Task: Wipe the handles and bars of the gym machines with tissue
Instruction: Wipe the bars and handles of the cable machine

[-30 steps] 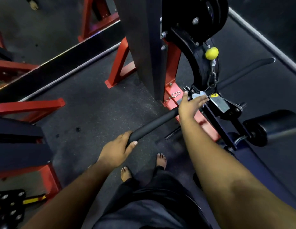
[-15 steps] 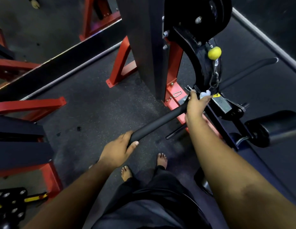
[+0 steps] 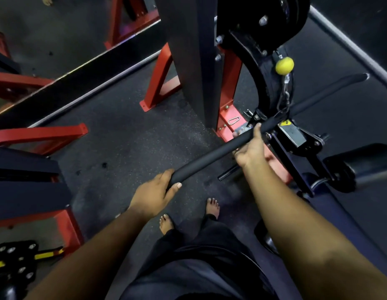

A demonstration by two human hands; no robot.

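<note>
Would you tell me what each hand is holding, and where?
Both grip the black bar: the left hand at its near end, the right hand near its middle.

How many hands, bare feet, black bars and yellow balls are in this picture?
Hands: 2, the left hand and the right hand, both gripping the bar
Bare feet: 2, the left foot and the right foot
Black bar: 1, the long padded bar
Yellow ball: 1, the yellow ball on the cable
Total: 6
</note>
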